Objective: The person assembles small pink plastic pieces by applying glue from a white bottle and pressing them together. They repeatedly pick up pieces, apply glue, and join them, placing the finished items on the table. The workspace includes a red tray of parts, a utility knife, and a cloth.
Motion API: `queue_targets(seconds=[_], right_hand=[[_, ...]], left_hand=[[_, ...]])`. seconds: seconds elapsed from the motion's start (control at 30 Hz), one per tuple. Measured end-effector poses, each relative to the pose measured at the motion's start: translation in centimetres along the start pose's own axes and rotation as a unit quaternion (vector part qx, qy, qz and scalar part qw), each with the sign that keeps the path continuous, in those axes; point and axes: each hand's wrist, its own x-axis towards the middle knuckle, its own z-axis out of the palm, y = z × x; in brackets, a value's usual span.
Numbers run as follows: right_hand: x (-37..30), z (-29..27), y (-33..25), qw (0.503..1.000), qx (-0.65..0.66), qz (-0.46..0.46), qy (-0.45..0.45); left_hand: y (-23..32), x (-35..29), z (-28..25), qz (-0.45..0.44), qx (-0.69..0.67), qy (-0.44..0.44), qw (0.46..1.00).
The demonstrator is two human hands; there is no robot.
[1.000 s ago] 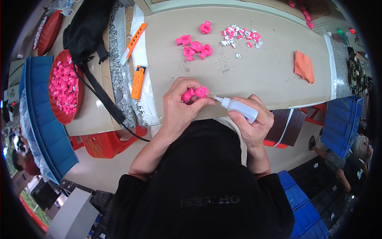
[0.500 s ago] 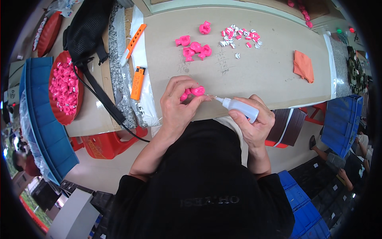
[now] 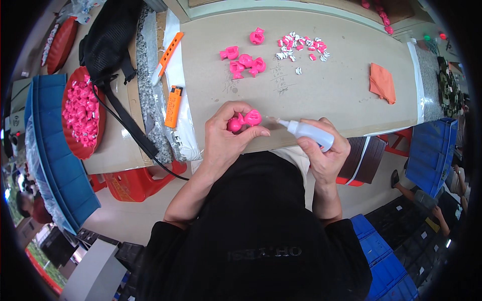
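Pinched in my left hand [image 3: 225, 134] is a pink plastic figure part [image 3: 252, 118], its hollow side showing, above the table's near edge. My right hand [image 3: 326, 150] grips a translucent white squeeze bottle [image 3: 312, 135] lying almost level. The bottle's thin nozzle points left at the pink part, with a small gap between them. Farther back on the table lie several loose pink hollow parts [image 3: 246, 61]. To their right is a scattered group of small white and pink pieces [image 3: 304, 46], with one white piece [image 3: 298, 71] lying apart.
An orange utility knife [image 3: 168, 56] and an orange lighter [image 3: 173, 106] lie along the table's left side. A red tray [image 3: 69, 135] heaped with pink parts stands farther left, near a black bag [image 3: 108, 45]. An orange cloth [image 3: 382, 84] lies at the right.
My right hand has drawn the bottle slightly right, so its nozzle is farther from the pink part. My left hand has turned a little, showing more of the part's hollow side.
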Motion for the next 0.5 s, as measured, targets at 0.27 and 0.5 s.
queue_targets(seconds=[0.27, 0.5], right_hand=[[2.3, 1.4, 2.2, 0.993, 0.089, 0.075, -0.002], [4.4, 5.0, 3.8, 0.999, -0.024, 0.024, -0.017]], left_hand=[[0.9, -0.3, -0.5, -0.064, -0.074, -0.043, 0.994], [0.4, -0.6, -0.5, -0.038, -0.103, -0.042, 0.993]])
